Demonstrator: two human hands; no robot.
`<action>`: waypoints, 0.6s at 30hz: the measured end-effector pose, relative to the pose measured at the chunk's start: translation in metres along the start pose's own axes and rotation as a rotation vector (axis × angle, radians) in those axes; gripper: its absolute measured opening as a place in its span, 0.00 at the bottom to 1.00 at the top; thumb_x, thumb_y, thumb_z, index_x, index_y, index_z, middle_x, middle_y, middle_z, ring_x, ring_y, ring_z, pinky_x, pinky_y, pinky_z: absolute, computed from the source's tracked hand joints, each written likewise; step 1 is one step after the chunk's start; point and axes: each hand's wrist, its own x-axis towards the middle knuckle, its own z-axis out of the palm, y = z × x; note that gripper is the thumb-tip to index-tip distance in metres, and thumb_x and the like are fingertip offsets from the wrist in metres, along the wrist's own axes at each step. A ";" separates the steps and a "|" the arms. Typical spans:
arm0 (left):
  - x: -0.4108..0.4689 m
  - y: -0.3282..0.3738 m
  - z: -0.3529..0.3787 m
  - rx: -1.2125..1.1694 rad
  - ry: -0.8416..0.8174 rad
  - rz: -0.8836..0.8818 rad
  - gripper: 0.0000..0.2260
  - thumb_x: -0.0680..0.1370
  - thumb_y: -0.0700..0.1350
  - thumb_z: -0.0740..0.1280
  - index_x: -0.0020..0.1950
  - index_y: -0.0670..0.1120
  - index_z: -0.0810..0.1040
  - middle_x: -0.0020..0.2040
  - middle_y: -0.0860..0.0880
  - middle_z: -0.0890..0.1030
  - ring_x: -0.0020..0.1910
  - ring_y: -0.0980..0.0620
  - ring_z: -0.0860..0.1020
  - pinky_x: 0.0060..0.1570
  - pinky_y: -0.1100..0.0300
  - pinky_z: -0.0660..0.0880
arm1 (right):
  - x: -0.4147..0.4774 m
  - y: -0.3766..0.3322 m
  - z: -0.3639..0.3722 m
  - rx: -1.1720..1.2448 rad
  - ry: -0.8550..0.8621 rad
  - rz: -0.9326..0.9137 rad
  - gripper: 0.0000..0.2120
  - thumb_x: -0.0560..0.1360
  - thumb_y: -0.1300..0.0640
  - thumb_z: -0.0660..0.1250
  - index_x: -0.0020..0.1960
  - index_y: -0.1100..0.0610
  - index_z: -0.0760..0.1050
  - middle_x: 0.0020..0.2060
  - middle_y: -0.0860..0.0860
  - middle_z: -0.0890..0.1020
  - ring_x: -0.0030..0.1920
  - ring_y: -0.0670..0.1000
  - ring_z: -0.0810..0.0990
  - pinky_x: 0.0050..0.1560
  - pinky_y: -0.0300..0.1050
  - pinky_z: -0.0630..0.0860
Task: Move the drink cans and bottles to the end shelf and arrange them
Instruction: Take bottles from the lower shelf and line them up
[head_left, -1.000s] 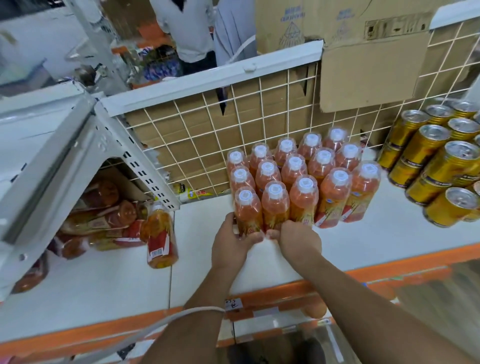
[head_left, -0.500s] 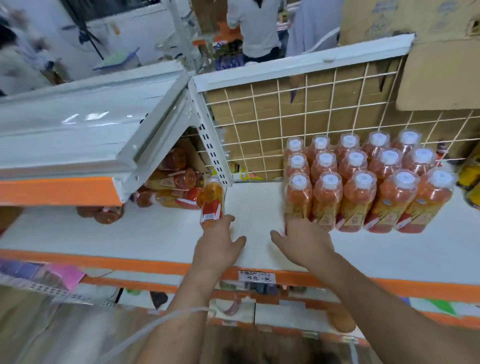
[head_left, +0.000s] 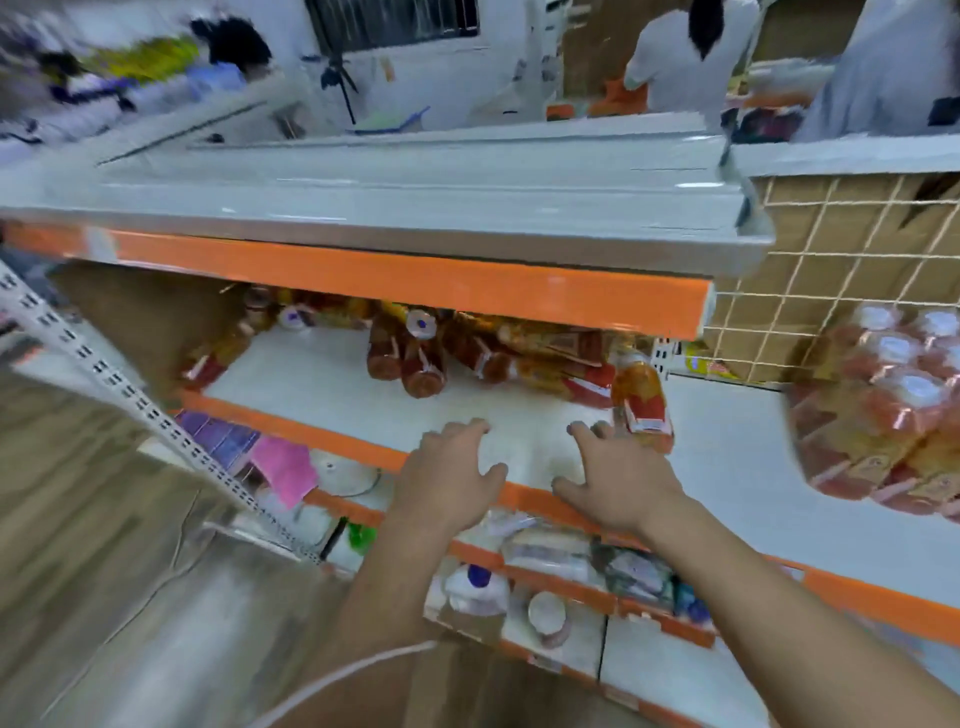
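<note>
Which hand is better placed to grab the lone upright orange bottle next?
Probably the right. The right hand is open, its fingers close beside the upright bottle; the left hand, also open, is farther left, with the right hand between it and the bottle.

Left of the upright bottle (head_left: 641, 400), bare shelf (head_left: 332, 379) lay open to the front edge. Behind it toppled bottles (head_left: 415, 358) blocked the back, an upper shelf (head_left: 395, 280) hung low above, and packed bottles (head_left: 883, 405) stood well to its right.
</note>
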 end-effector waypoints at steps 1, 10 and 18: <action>0.000 -0.015 -0.004 0.005 0.008 -0.006 0.25 0.81 0.58 0.64 0.77 0.53 0.67 0.72 0.49 0.72 0.70 0.44 0.69 0.64 0.47 0.74 | 0.005 -0.014 0.003 -0.012 -0.003 -0.012 0.31 0.77 0.38 0.62 0.73 0.52 0.63 0.64 0.55 0.74 0.63 0.59 0.74 0.50 0.52 0.76; 0.018 -0.090 -0.025 -0.034 0.021 -0.092 0.25 0.81 0.56 0.65 0.77 0.52 0.68 0.69 0.48 0.75 0.67 0.44 0.72 0.62 0.46 0.74 | 0.053 -0.072 0.007 -0.020 -0.061 -0.056 0.30 0.76 0.39 0.63 0.74 0.52 0.63 0.66 0.54 0.74 0.65 0.58 0.73 0.59 0.53 0.74; 0.045 -0.128 -0.043 -0.034 0.012 -0.219 0.24 0.80 0.54 0.66 0.76 0.50 0.70 0.67 0.45 0.75 0.67 0.42 0.72 0.64 0.43 0.73 | 0.124 -0.116 0.006 0.010 -0.157 -0.145 0.33 0.77 0.39 0.64 0.76 0.54 0.62 0.66 0.57 0.73 0.65 0.60 0.73 0.58 0.54 0.75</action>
